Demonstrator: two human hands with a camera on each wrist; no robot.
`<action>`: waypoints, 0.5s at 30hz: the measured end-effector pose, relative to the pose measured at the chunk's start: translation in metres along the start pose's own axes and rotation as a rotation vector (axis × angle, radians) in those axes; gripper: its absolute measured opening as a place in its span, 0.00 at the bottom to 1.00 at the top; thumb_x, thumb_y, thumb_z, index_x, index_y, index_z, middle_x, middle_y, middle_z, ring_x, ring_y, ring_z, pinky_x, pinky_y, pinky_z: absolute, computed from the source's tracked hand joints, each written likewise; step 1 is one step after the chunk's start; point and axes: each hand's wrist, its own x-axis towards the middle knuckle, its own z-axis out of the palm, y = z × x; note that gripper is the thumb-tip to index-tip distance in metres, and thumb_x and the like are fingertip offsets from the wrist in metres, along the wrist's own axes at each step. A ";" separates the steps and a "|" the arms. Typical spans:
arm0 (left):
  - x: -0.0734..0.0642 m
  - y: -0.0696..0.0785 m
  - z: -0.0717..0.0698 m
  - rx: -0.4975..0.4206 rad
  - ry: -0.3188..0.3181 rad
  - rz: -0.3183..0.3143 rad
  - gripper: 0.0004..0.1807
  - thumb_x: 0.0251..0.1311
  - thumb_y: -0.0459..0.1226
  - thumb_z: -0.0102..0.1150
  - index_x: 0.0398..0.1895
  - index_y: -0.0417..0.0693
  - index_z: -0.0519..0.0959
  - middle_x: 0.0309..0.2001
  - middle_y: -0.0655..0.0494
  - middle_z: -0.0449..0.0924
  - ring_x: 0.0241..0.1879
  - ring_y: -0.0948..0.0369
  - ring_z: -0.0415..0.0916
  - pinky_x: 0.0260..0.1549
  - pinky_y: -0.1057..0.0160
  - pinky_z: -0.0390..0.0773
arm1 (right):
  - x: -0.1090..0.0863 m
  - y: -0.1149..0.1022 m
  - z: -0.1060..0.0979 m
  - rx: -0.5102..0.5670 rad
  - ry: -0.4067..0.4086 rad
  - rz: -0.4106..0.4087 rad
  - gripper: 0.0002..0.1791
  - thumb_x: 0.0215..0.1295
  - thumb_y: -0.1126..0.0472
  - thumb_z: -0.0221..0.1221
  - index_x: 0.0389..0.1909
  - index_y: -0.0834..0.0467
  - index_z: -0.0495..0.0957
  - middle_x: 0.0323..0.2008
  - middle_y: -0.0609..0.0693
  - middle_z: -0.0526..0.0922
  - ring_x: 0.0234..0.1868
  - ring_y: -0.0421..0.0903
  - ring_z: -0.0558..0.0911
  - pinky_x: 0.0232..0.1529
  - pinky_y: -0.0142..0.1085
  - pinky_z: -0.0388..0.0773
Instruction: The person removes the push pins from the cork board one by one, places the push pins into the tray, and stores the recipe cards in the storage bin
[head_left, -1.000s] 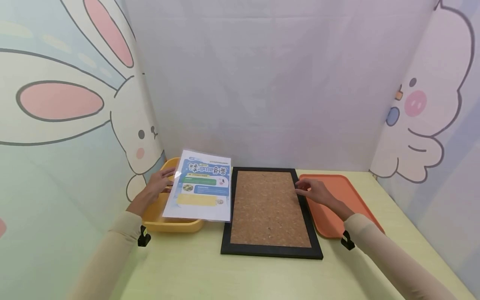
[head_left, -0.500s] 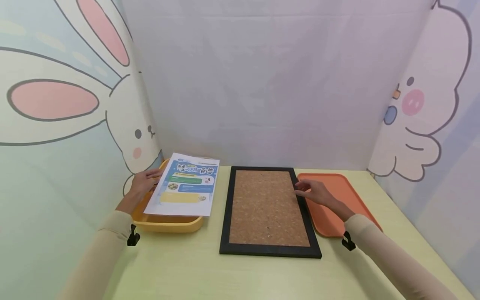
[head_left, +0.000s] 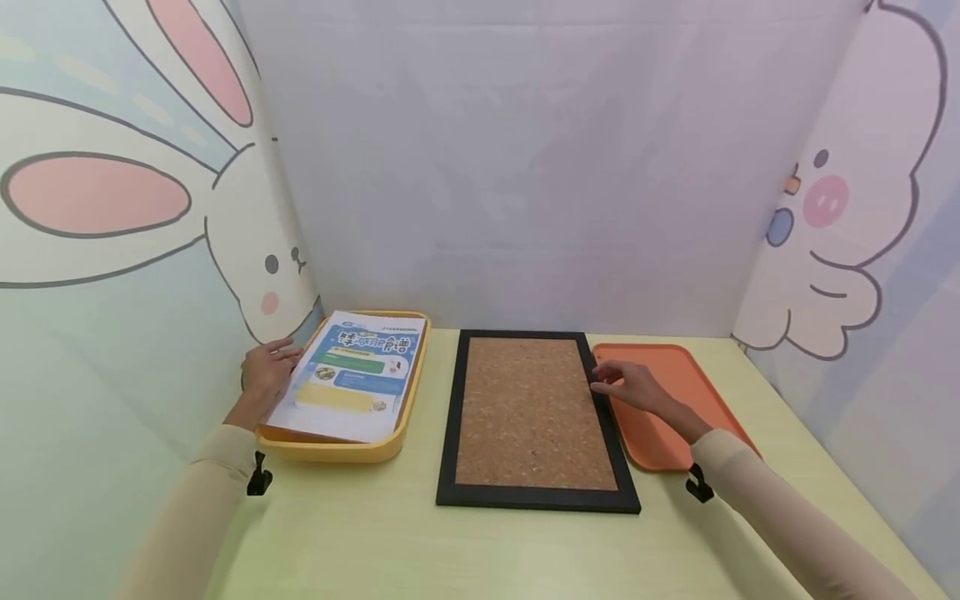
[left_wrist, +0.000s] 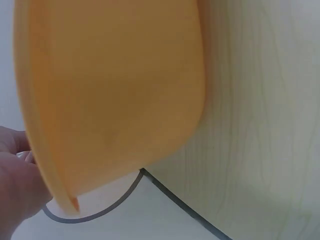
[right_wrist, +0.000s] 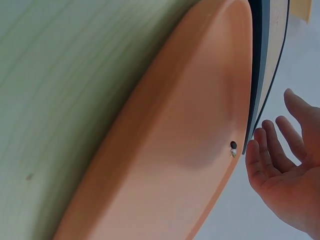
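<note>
A printed sheet (head_left: 352, 379) with blue, green and yellow panels lies tilted in the yellow bin (head_left: 330, 452) at the left. My left hand (head_left: 264, 371) pinches the sheet's left edge above the bin's rim. In the left wrist view the bin's wall hides most of that hand's fingers. To the right of the bin a corkboard (head_left: 536, 412) with a black frame lies on the table. My right hand (head_left: 633, 386) hovers by the board's right edge, over the orange tray (head_left: 682, 383). Its fingers are loosely bent and hold nothing.
A tiny black and white object (right_wrist: 233, 149) sits in the orange tray near its edge; its kind is too small to tell. Cartoon-printed cloth walls (head_left: 525, 167) rise behind and at both sides of the pale wooden table (head_left: 375, 533).
The printed sheet has moved left and down, from beside the corkboard into the yellow bin. My left hand moved left with it. The right hand stays in place.
</note>
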 end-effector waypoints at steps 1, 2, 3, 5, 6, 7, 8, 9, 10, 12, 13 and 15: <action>0.000 0.000 0.000 0.003 0.004 0.003 0.25 0.77 0.34 0.53 0.75 0.42 0.70 0.67 0.39 0.75 0.71 0.42 0.69 0.67 0.45 0.71 | 0.000 0.000 0.000 -0.003 0.002 0.002 0.18 0.68 0.59 0.70 0.52 0.66 0.84 0.41 0.55 0.88 0.42 0.54 0.87 0.42 0.49 0.85; -0.001 0.000 0.000 0.005 0.007 0.006 0.25 0.77 0.34 0.54 0.75 0.42 0.70 0.67 0.39 0.75 0.70 0.41 0.70 0.66 0.44 0.72 | -0.001 0.001 0.000 -0.004 0.003 0.004 0.18 0.68 0.59 0.70 0.52 0.66 0.84 0.41 0.54 0.88 0.42 0.54 0.87 0.41 0.49 0.85; -0.001 0.000 0.000 0.011 0.007 0.011 0.25 0.77 0.34 0.54 0.75 0.41 0.70 0.67 0.38 0.75 0.70 0.40 0.70 0.66 0.44 0.72 | -0.001 0.001 -0.001 -0.003 0.004 0.008 0.17 0.68 0.59 0.70 0.52 0.66 0.84 0.40 0.54 0.88 0.42 0.53 0.87 0.41 0.49 0.85; 0.000 -0.002 0.001 0.024 0.010 0.018 0.26 0.77 0.34 0.54 0.75 0.40 0.69 0.66 0.37 0.76 0.69 0.39 0.71 0.66 0.44 0.72 | -0.001 0.001 -0.001 0.001 0.000 0.013 0.18 0.68 0.59 0.70 0.52 0.66 0.84 0.40 0.54 0.88 0.42 0.53 0.87 0.41 0.47 0.85; 0.000 -0.004 0.001 0.030 0.010 0.018 0.26 0.77 0.34 0.54 0.75 0.40 0.69 0.66 0.37 0.76 0.68 0.39 0.71 0.65 0.44 0.72 | -0.001 0.001 -0.001 0.005 -0.004 0.017 0.18 0.68 0.58 0.70 0.52 0.66 0.84 0.40 0.53 0.88 0.42 0.53 0.87 0.41 0.47 0.85; 0.000 -0.005 0.001 0.038 0.011 0.019 0.26 0.77 0.34 0.54 0.75 0.40 0.68 0.66 0.37 0.75 0.69 0.39 0.71 0.65 0.44 0.73 | -0.001 0.001 -0.001 0.009 -0.008 0.022 0.18 0.68 0.58 0.70 0.52 0.66 0.84 0.40 0.53 0.88 0.42 0.53 0.87 0.41 0.47 0.85; 0.001 -0.007 0.001 0.046 0.013 0.022 0.26 0.77 0.33 0.53 0.75 0.40 0.68 0.66 0.37 0.76 0.69 0.39 0.71 0.65 0.45 0.73 | -0.001 0.001 0.000 0.013 -0.013 0.028 0.18 0.68 0.58 0.70 0.52 0.66 0.84 0.40 0.53 0.88 0.42 0.53 0.87 0.41 0.47 0.85; 0.001 -0.009 0.001 0.054 0.016 0.024 0.26 0.78 0.33 0.53 0.75 0.40 0.68 0.66 0.37 0.76 0.69 0.40 0.70 0.65 0.45 0.73 | -0.001 0.001 0.000 0.015 -0.019 0.035 0.18 0.68 0.58 0.70 0.52 0.66 0.84 0.40 0.53 0.88 0.42 0.53 0.87 0.41 0.47 0.85; 0.001 -0.011 0.001 0.058 0.018 0.030 0.25 0.78 0.33 0.53 0.75 0.40 0.68 0.66 0.37 0.76 0.69 0.40 0.70 0.65 0.46 0.73 | -0.001 0.001 0.000 0.014 -0.022 0.041 0.18 0.68 0.58 0.70 0.52 0.65 0.84 0.40 0.53 0.88 0.42 0.53 0.87 0.41 0.47 0.85; 0.001 -0.013 0.001 0.055 0.019 0.041 0.25 0.78 0.32 0.52 0.75 0.39 0.69 0.67 0.37 0.75 0.70 0.40 0.69 0.66 0.46 0.72 | -0.001 0.001 0.000 0.012 -0.024 0.048 0.18 0.68 0.58 0.70 0.52 0.65 0.84 0.40 0.53 0.88 0.43 0.53 0.87 0.41 0.48 0.85; 0.000 -0.013 0.000 0.058 0.020 0.049 0.25 0.78 0.32 0.52 0.75 0.39 0.69 0.68 0.37 0.75 0.70 0.40 0.69 0.66 0.45 0.72 | -0.001 0.000 0.000 0.010 -0.023 0.049 0.18 0.68 0.58 0.70 0.52 0.65 0.84 0.40 0.53 0.88 0.43 0.53 0.87 0.42 0.48 0.85; -0.001 -0.013 -0.001 0.064 0.021 0.058 0.24 0.78 0.33 0.51 0.74 0.39 0.69 0.68 0.37 0.75 0.71 0.40 0.68 0.66 0.45 0.72 | -0.001 0.000 0.000 0.006 -0.015 0.042 0.18 0.69 0.57 0.69 0.52 0.65 0.84 0.40 0.53 0.88 0.43 0.53 0.87 0.42 0.49 0.85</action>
